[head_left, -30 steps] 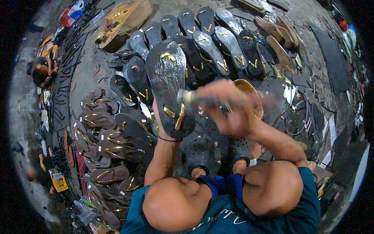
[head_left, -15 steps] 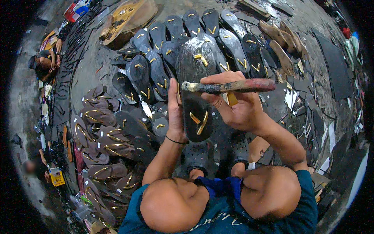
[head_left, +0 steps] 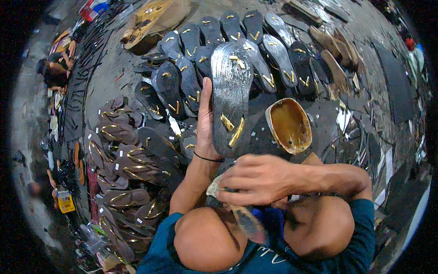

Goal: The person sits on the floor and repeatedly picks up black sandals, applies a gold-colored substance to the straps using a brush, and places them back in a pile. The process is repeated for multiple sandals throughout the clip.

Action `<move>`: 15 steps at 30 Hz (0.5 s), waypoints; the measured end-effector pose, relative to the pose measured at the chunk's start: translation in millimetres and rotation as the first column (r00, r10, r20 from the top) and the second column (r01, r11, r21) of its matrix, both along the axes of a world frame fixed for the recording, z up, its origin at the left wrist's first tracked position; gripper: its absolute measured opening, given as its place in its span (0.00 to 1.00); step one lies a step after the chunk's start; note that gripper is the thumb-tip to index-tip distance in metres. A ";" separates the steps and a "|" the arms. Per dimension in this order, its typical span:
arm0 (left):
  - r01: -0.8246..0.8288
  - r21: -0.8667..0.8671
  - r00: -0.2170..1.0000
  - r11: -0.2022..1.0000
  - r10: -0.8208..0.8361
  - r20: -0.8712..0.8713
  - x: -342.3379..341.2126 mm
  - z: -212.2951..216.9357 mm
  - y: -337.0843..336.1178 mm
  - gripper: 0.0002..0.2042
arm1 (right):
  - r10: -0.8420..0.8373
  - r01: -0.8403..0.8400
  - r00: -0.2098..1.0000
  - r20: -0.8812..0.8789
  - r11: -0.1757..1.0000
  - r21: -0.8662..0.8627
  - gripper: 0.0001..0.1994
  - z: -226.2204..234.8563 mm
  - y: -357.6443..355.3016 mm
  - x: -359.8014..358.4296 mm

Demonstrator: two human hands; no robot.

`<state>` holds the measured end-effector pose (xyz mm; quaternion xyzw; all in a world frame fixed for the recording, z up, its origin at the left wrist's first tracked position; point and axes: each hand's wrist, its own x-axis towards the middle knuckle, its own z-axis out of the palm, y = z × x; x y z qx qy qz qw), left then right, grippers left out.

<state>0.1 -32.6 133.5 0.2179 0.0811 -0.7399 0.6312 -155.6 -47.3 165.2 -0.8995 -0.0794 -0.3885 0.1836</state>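
Note:
My left hand (head_left: 206, 130) holds up a dark sandal sole (head_left: 232, 91), thumb along its left edge, the other fingers hidden behind it. Gold strap ends are folded onto its face, and a wet, glossy coat covers most of it. Below the sole, my right hand (head_left: 260, 179) is closed around a brush (head_left: 250, 224); its pale tip shows left of the knuckles and its worn handle slants down below them. To the right of the sole sits an oval tub (head_left: 297, 145) of amber, glue-like liquid.
Several dark soles with gold strap ends (head_left: 279, 57) lie in rows ahead. Finished-looking brown sandals (head_left: 121, 132) are heaped at left. Wooden shoe forms (head_left: 335, 68) and a flat black sheet (head_left: 393, 82) lie at right. Another person (head_left: 57, 73) sits at far left.
My right hand has moved down and toward me with the brush, off the sole's face, uncovering the tub. The sole looks shinier across its surface and remains in my left hand.

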 end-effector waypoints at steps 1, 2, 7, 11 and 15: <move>-0.043 0.080 0.999 0.996 0.043 -0.004 -10.9 12.4 -0.8 0.27 | -0.054 0.049 0.992 0.112 0.998 0.042 0.15 -1.9 -14.0 -4.4; -0.078 0.170 0.997 0.982 0.081 -0.009 -16.7 16.7 1.8 0.28 | -0.134 0.126 0.987 0.093 0.988 0.088 0.16 4.4 -30.5 -10.3; 0.083 -0.182 0.996 0.980 -0.086 -0.011 -15.4 -15.4 9.4 0.30 | -0.227 0.250 0.956 -0.185 0.962 0.112 0.18 4.9 -75.3 -11.1; 0.001 0.036 0.999 0.999 -0.002 0.047 -13.8 -3.3 3.5 0.28 | -0.049 0.063 0.976 -0.212 0.996 0.060 0.14 -3.8 -17.2 -9.7; -0.101 0.021 0.988 0.995 0.098 0.117 5.3 -19.0 4.4 0.29 | 0.013 -0.001 0.991 -0.135 0.996 0.086 0.16 -1.2 3.5 -13.1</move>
